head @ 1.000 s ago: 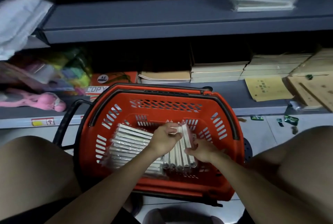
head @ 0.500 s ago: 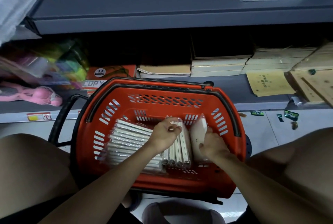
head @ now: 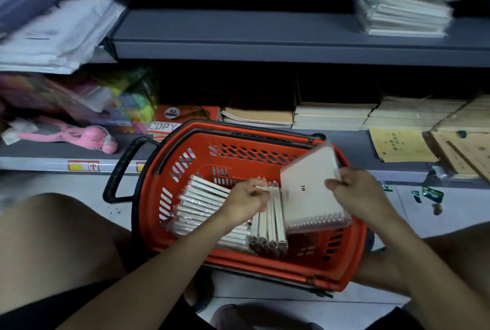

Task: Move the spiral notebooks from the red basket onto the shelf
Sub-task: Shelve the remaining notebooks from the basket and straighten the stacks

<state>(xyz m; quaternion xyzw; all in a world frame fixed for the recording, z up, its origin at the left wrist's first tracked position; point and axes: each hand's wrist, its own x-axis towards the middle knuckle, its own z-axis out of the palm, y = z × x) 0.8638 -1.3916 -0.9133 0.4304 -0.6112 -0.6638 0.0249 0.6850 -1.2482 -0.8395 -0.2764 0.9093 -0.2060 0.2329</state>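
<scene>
The wrapped spiral notebook (head: 309, 191) I've got is tilted up above the right side of the red basket (head: 185, 170), coil edge nearest me, my right hand (head: 358, 194) pinching its right edge. My left hand (head: 245, 197) curls over the tops of the upright notebooks (head: 269, 221) standing in the basket, holding them down. I should lift this one clear of the rim before swinging it, I think, since the slick wrapper could slip in a thin pinch; a fuller grip with fingers underneath would be safer. Then carry it to the grey shelf (head: 265, 35), beside the wrapped stack (head: 403, 11), and lay it flat.
</scene>
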